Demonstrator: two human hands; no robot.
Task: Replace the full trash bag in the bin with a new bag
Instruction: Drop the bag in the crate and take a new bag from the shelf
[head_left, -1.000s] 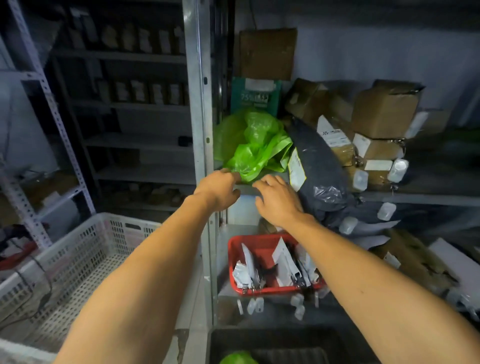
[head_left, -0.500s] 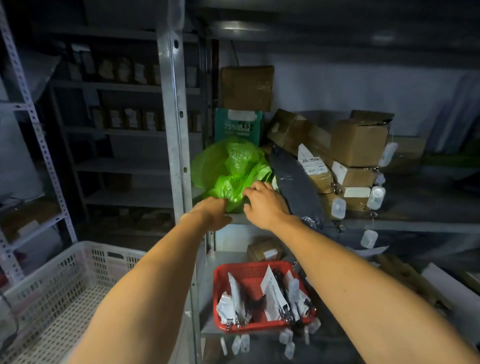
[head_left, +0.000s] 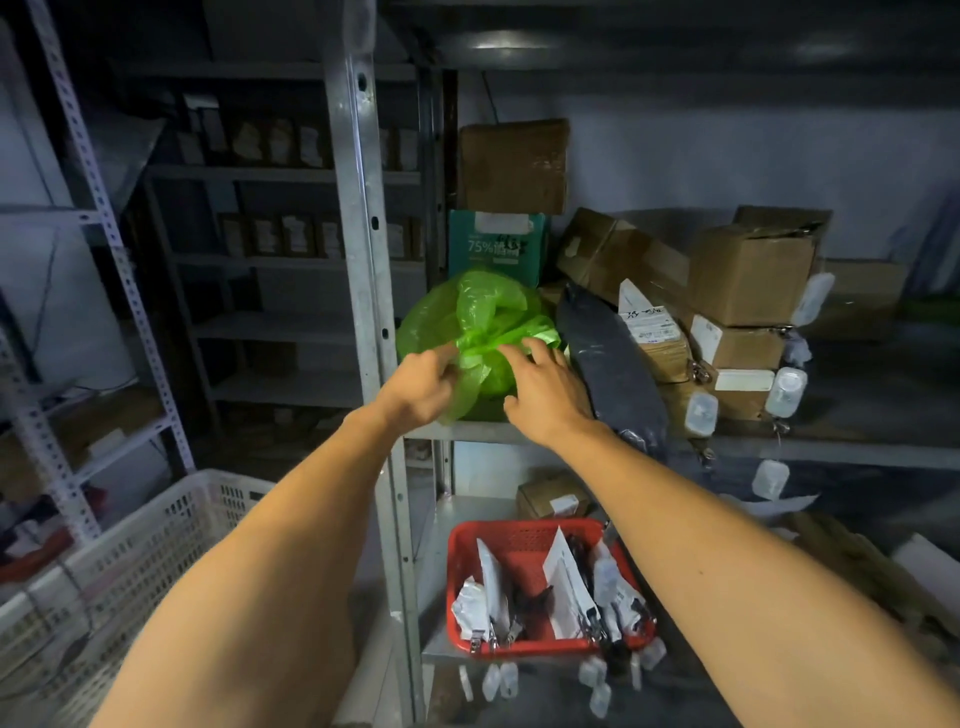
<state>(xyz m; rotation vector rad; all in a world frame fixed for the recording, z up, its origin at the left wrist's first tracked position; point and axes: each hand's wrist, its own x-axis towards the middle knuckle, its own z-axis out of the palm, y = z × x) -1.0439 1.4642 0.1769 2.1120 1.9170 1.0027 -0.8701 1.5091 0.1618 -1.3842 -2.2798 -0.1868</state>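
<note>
Green bag bundle (head_left: 470, 332) on shelf (head_left: 831, 451); left hand (head_left: 418, 387) grip pinches its knot, right hand (head_left: 545, 392) grip relaxed, fingers touching it.

A red basket (head_left: 524, 540) of tagged items sits on the lower shelf (head_left: 467, 506); cardboard boxes (head_left: 748, 270) crowd the upper shelf (one teal box (head_left: 496, 249) among them). A white crate (head_left: 130, 545) stands left.

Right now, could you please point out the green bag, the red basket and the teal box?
green bag (head_left: 483, 332), head view, knotted middle.
red basket (head_left: 519, 540), head view, back wall.
teal box (head_left: 493, 244), head view, front face.
</note>
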